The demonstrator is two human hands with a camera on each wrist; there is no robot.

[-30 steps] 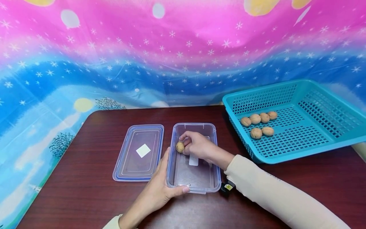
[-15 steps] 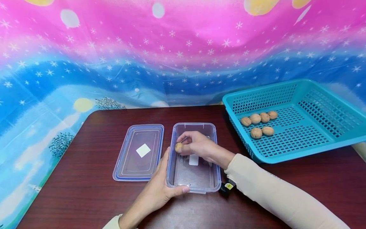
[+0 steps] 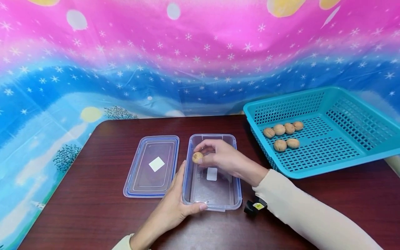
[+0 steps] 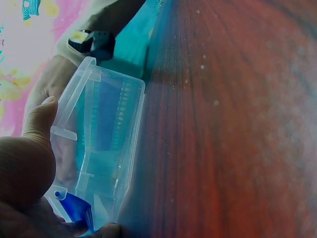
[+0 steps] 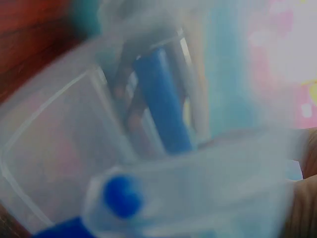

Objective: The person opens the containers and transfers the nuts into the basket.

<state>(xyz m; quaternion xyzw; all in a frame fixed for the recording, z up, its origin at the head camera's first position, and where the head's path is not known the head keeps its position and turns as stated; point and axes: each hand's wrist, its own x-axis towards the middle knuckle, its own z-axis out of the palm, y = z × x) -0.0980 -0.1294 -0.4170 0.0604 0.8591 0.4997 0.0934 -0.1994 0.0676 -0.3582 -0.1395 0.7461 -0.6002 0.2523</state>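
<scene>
In the head view, a single walnut (image 3: pixel 197 157) is pinched between the thumb and fingers of my right hand (image 3: pixel 223 158), over the left part of a clear plastic box (image 3: pixel 215 205). My left hand (image 3: pixel 175 205) grips the box's near left corner, thumb on the front rim and fingers along the side. The left wrist view shows the left thumb (image 4: pixel 42 116) at the rim and a blue latch (image 4: pixel 74 206) near the fingers. Blurred box wall fills most of the right wrist view, which hides the walnut.
Left of the box lies its clear lid (image 3: pixel 167 173) with blue edging and a white sticker. A teal perforated basket (image 3: pixel 340 163) at the right holds two rows of walnuts (image 3: pixel 279 129). A patterned cloth (image 3: pixel 187 69) hangs behind the brown table (image 3: pixel 103 173).
My right hand first shifts the walnut slightly left, then raises it a little and back right; its wrist and sleeve shift right. My left hand and the box stay put.
</scene>
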